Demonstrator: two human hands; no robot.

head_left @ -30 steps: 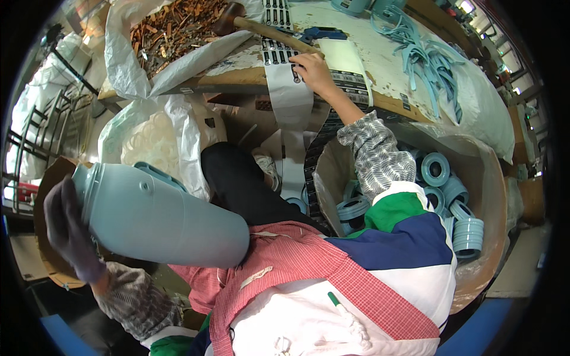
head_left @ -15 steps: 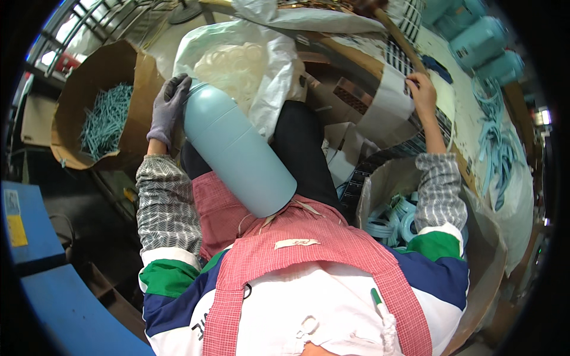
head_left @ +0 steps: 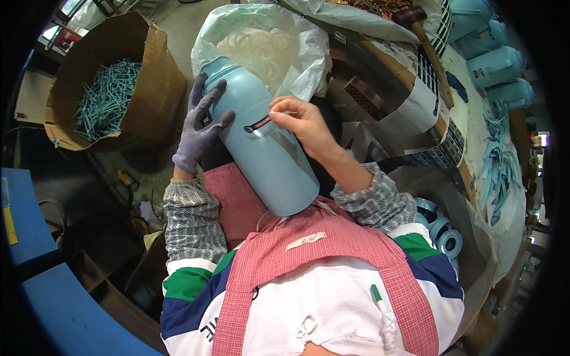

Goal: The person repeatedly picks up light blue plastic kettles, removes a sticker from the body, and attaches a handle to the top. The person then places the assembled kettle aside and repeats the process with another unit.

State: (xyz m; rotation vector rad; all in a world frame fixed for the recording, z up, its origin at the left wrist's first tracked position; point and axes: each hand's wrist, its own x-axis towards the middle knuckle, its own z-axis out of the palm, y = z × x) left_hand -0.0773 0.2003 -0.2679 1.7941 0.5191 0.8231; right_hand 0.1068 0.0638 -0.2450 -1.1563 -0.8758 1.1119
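Note:
A light blue flask body (head_left: 270, 160) lies tilted across my lap, its narrower neck pointing up and left. My left hand (head_left: 200, 121), in a grey glove, holds it near the neck with the fingers spread along its side and the thumb on its front. My bare right hand (head_left: 306, 124) pinches the right end of a small dark strip label (head_left: 257, 124) with a reddish middle. The label lies against the flask's upper front; whether it is stuck down, I cannot tell.
A cardboard drum (head_left: 151, 89) of thin blue strips stands left. Ahead is a white sack (head_left: 317, 44) of pale rings. On the right are a mallet (head_left: 430, 53), several blue flask bodies (head_left: 496, 65), hanging blue strips (head_left: 496, 160) and a container of blue rings (head_left: 449, 242). Blue boxes (head_left: 77, 314) sit lower left.
My right hand has come from the bench at the right to the flask, bringing the label against it. My left hand has shifted from the neck's end down the flask's side.

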